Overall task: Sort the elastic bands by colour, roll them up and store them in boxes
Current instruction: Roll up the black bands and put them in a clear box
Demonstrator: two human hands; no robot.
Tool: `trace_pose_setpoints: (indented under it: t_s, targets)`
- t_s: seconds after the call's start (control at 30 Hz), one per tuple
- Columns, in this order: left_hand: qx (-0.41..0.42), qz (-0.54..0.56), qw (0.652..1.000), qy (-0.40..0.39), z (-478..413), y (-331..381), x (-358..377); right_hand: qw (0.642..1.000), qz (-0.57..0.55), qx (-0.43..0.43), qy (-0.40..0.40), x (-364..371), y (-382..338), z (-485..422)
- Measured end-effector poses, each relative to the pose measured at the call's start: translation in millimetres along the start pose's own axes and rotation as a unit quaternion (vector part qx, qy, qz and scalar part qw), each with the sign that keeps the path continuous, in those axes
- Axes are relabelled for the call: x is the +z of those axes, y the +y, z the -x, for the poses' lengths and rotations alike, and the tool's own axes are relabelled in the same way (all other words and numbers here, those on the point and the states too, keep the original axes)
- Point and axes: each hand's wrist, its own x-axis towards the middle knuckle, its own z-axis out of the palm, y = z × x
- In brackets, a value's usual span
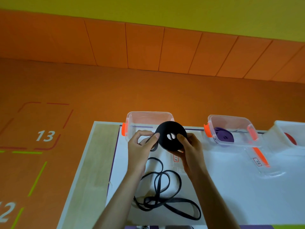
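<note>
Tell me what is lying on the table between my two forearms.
A loose tangle of black elastic bands lies on the white table between them, as the head view shows.

Bright, soft focus, wide-angle edge distortion.

Table (pixel 102 146): light wood top, white edging. A white mat (pixel 231 187) with a purple border covers most of it.

Along the far edge sit three clear boxes: left box (pixel 130 123) and middle box (pixel 211 120) with orange latches, right box (pixel 279 128) cut off by the frame.

A clear lid (pixel 270 171) with an orange strip and a small label lies flat just near of the middle box.

Loose black bands (pixel 165 192) lie tangled on the mat, near-centre.
</note>
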Motion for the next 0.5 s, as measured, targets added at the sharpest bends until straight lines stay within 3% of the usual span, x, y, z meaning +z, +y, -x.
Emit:
trace_pose_setpoints:
  t_s: [0.13,0.27,0.5]
  targets:
    - [-0.044,0.056,0.997,-0.022,2.6,-6.6,4.4,0.999,-0.037,0.006,0.011,3.3,6.1,-11.0]
    - [-0.054,0.089,0.993,0.059,-7.5,-13.9,10.8,0.998,-0.054,0.018,-0.02,5.8,13.5,-21.7]
    - [-0.049,0.056,0.988,0.136,-50.6,-32.1,9.0,0.995,0.077,0.042,-0.053,9.3,24.0,-63.9]
